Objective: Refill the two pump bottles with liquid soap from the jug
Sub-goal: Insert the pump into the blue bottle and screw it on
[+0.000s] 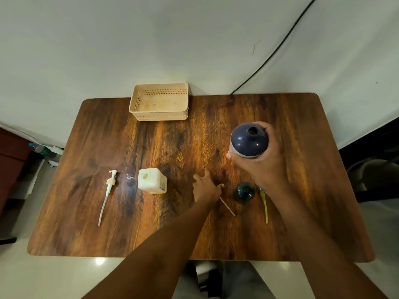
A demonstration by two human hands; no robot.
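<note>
From the head view I judge the pour is next, so I would steady the small dark bottle [244, 191] with my left hand [206, 188] and tip the jug [249, 140] slowly until its open mouth sits right over the bottle's neck. My right hand [262, 164] has its fingers [232, 156] wrapped around the jug, held above the desk [108, 223]; my left hand lies released, flat on the desk just left of the dark bottle, with the white square bottle [151, 180] further left, apart.
</note>
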